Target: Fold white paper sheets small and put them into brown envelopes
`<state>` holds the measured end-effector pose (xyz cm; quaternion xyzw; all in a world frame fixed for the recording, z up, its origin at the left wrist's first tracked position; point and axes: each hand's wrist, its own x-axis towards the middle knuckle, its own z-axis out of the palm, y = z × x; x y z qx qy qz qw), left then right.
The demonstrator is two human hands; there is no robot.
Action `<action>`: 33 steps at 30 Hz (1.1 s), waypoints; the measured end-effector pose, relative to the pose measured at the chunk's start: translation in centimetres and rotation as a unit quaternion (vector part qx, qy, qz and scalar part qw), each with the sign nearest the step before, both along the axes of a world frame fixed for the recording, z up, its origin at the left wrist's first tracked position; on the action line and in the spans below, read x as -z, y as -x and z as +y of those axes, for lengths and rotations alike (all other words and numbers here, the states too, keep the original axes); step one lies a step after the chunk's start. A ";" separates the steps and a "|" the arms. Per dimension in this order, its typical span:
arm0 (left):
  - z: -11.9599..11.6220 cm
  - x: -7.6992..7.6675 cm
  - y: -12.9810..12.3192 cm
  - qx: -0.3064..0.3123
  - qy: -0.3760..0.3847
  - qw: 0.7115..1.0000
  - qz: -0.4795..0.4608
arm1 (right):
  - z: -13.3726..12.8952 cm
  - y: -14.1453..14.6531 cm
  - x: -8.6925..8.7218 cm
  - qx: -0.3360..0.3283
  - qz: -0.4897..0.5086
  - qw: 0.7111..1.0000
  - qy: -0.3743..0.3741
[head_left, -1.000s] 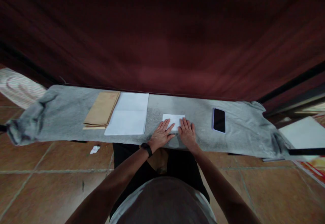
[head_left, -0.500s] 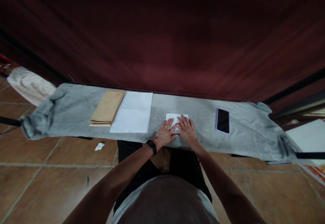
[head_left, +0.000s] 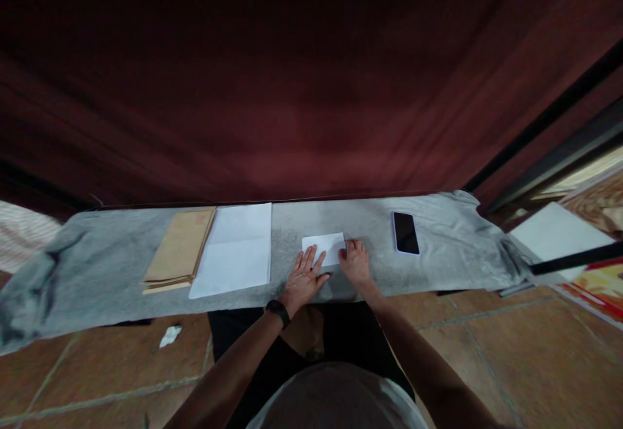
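A small white sheet of folded paper lies on the grey cloth in front of me. My left hand rests flat on its lower left part, fingers spread, with a dark band on the wrist. At the paper's right edge, my right hand has its fingers curled in and its thumb on the edge, closed on the paper. The undersides of those fingers are hidden.
Larger white sheets lie to the left beside a stack of brown envelopes. On the right is a phone. A grey cloth covers the narrow bench against a dark red panel.
My right hand has slid off the paper's top to its right edge, its fingers curling. The left hand has shifted lower left, uncovering more paper. The camera view has turned somewhat.
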<state>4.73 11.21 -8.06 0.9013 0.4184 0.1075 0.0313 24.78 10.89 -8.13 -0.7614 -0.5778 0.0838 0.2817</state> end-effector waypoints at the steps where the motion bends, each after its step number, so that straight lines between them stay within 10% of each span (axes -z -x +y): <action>1: 0.0 0.0 0.0 -0.001 0.000 1.000 -0.001 | 0.2 0.1 -0.1 0.001 0.029 1.000 0.000; 10: 0.1 -0.5 -1.3 -0.071 0.118 0.969 -0.206 | 1.0 0.0 -3.5 -0.021 0.136 0.990 -0.010; 16: 2.0 -5.0 -5.4 -0.158 0.330 0.759 -0.539 | -1.5 1.9 -8.8 -0.093 0.051 0.991 -0.085; 19: 2.8 -5.4 -6.1 -0.152 0.372 0.705 -0.584 | -2.2 3.5 -9.6 -0.137 -0.017 0.989 -0.061; 26: 4.1 -1.2 -3.5 -0.231 0.285 0.788 -0.495 | -3.0 3.5 -4.7 -0.163 0.010 0.985 -0.049; 33: 5.6 -0.3 -1.8 -0.256 0.204 0.836 -0.440 | -2.6 3.0 -1.1 -0.174 -0.102 0.979 -0.024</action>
